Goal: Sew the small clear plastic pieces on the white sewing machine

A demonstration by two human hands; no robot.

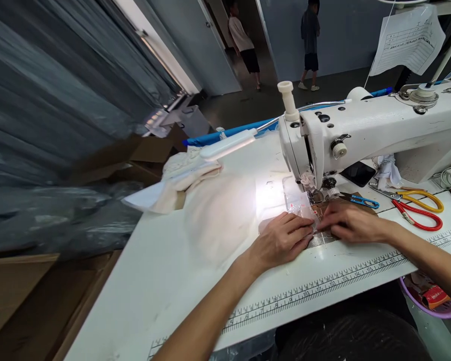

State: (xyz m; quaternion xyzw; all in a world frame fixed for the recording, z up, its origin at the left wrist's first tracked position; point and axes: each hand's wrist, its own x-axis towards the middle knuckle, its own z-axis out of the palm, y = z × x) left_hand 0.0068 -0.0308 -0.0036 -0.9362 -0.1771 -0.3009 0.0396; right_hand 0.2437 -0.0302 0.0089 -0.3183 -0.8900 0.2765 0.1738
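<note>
Keep the piece [302,208] flat under the left hand's [284,238] extended, ungripping fingers, clear of the machine [376,128]. The right hand's [355,221] fingers bend beside it; grip cannot be told.

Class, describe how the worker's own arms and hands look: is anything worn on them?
Both are bare. The left hand and right hand have no gloves, and no ring or watch can be made out. No sleeve shows along the slim left forearm or right forearm.
</note>
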